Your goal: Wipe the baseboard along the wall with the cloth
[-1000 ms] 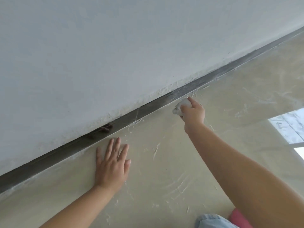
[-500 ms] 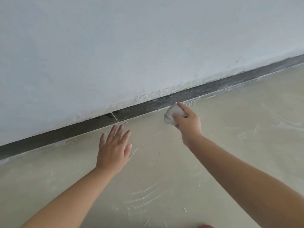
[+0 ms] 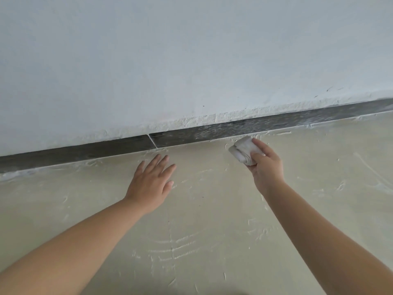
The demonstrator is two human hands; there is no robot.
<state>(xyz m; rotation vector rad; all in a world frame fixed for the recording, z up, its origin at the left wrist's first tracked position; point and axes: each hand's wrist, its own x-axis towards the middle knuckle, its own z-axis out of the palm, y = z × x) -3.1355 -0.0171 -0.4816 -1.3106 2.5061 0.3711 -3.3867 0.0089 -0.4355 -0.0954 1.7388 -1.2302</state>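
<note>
My right hand [image 3: 266, 167] gripped the folded white cloth [image 3: 243, 151] just near the dark baseboard [image 3: 234, 128], ready to wipe. My left hand [image 3: 151, 182] lay released, flat on the floor [image 3: 212, 209], probably bracing me.

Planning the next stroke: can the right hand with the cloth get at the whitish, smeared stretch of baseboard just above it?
Probably yes. The right hand holds the cloth just below the baseboard, with only bare floor between.
</note>
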